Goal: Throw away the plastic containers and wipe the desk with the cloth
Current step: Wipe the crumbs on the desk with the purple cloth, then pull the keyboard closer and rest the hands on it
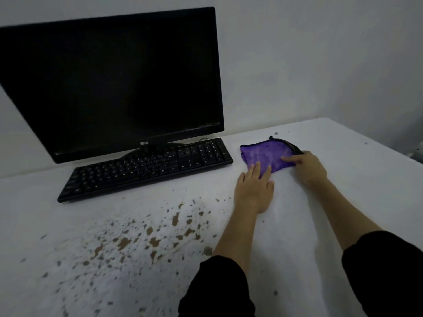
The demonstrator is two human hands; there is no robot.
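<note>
Cloth [267,156], purple, lies flat at the keyboard's [146,170] three o'clock, the left hand [253,191] released with fingers spread on its near edge, the right hand [306,167] pinching its right side; best gathered firmly, then swept toward the brown splatter [146,239] at seven o'clock.

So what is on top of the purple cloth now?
Both hands rest on the purple cloth: left hand fingers on its near edge, right hand on its right corner. The desk surface beneath the cloth is covered.
</note>
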